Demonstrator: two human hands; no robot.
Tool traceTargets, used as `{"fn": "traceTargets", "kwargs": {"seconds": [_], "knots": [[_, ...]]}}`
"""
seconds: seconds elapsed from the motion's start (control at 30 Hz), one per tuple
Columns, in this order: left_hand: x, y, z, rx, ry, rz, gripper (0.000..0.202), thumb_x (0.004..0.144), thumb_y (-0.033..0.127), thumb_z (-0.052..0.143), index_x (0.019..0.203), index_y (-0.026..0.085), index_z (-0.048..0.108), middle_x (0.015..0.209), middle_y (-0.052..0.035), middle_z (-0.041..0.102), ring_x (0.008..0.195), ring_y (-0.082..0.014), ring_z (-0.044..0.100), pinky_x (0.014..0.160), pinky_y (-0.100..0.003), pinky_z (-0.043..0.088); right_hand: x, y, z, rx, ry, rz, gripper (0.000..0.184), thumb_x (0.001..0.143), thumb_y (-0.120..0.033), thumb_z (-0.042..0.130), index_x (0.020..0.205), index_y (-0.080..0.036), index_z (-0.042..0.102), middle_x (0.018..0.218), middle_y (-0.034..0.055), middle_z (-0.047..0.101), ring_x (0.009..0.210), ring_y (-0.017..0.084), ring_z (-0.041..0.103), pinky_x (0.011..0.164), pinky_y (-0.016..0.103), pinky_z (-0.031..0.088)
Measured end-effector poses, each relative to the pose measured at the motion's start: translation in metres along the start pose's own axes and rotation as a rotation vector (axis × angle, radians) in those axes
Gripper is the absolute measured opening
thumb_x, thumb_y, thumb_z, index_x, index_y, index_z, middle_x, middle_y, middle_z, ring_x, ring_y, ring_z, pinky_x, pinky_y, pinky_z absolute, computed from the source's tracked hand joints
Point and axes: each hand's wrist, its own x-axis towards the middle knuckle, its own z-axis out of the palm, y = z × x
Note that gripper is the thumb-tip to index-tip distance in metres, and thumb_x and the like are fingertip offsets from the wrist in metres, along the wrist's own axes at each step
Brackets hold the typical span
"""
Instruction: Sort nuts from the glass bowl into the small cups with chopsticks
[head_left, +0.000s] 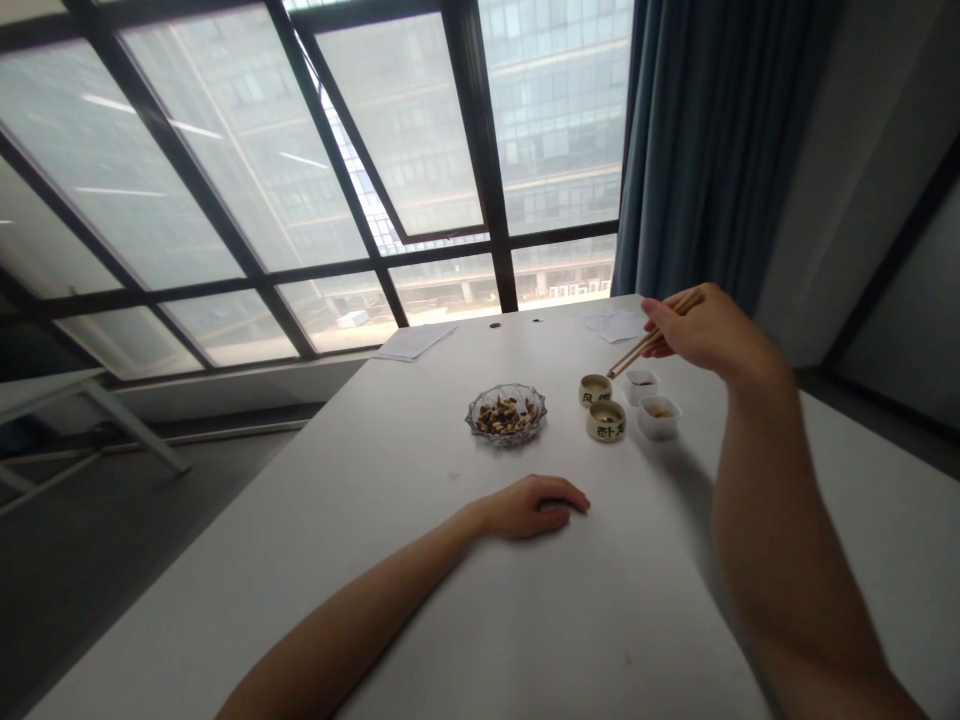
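Observation:
My right hand (701, 330) is raised above the table's far right and shut on a pair of wooden chopsticks (637, 350). The chopstick tips hang just above a small ceramic cup (595, 391) with dark characters on it, and a second such cup (606, 421) stands in front of it. To their right are two small square plastic tubs (642, 386) (658, 418) holding a little food or sauce. My left hand (529, 507) lies on the white table (420, 480), fingers lightly curled and holding nothing. Nearest it is a cut-glass dish (507, 443) of mixed beans or nuts.
Loose white papers (416, 342) (615, 323) lie near the far table edge, beside two small dark round spots (495, 324) (536, 320). Beyond the table are a large dark-framed window (450, 280) and a blue curtain (712, 140). A white table frame (90, 410) stands at left.

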Motion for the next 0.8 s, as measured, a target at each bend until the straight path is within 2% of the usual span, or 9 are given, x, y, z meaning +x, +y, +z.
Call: {"fn": "traceTargets", "kwargs": {"seconds": [0.13, 0.3, 0.5, 0.67, 0.8], "knots": [[-0.001, 0.000, -0.001, -0.007, 0.004, -0.007, 0.033, 0.098, 0.031, 0.055, 0.126, 0.018, 0.068, 0.129, -0.0137, 0.069, 0.121, -0.0224, 0.064, 0.109, -0.035, 0.047, 0.001, 0.012, -0.029, -0.097, 0.070, 0.119, 0.032, 0.095, -0.037, 0.067, 0.069, -0.019, 0.066, 0.069, 0.0142, 0.071, 0.056, 0.025, 0.072, 0.058, 0.040, 0.064], [-0.001, 0.000, 0.000, -0.012, 0.016, -0.013, 0.033, 0.098, 0.033, 0.056, 0.125, 0.019, 0.069, 0.129, -0.0139, 0.069, 0.121, -0.0228, 0.064, 0.109, -0.036, 0.047, 0.005, 0.017, -0.032, -0.076, 0.083, 0.216, 0.030, 0.094, -0.033, 0.066, 0.067, -0.021, 0.064, 0.066, 0.0138, 0.070, 0.049, 0.025, 0.070, 0.050, 0.039, 0.062], [-0.001, 0.002, -0.001, -0.012, 0.002, -0.013, 0.033, 0.098, 0.030, 0.056, 0.126, 0.019, 0.068, 0.129, -0.0137, 0.069, 0.121, -0.0229, 0.064, 0.109, -0.036, 0.047, 0.003, 0.016, -0.029, 0.019, 0.092, 0.158, 0.031, 0.091, -0.039, 0.068, 0.064, -0.024, 0.064, 0.058, 0.0097, 0.068, 0.045, 0.024, 0.069, 0.040, 0.034, 0.060], [-0.001, 0.000, -0.001, -0.002, 0.003, -0.007, 0.033, 0.098, 0.029, 0.056, 0.127, 0.020, 0.068, 0.129, -0.0130, 0.069, 0.121, -0.0226, 0.064, 0.109, -0.036, 0.047, 0.006, 0.015, -0.023, 0.076, 0.167, 0.037, 0.033, 0.093, -0.043, 0.066, 0.067, -0.023, 0.065, 0.062, 0.0095, 0.069, 0.050, 0.024, 0.071, 0.051, 0.037, 0.065], [-0.001, -0.001, 0.000, -0.005, 0.007, -0.003, 0.033, 0.098, 0.029, 0.056, 0.126, 0.019, 0.068, 0.130, -0.0133, 0.068, 0.121, -0.0226, 0.064, 0.110, -0.036, 0.047, 0.005, 0.003, -0.005, 0.190, 0.157, -0.060, 0.033, 0.094, -0.044, 0.065, 0.072, -0.019, 0.066, 0.064, 0.0088, 0.070, 0.051, 0.022, 0.071, 0.054, 0.035, 0.065]]}}
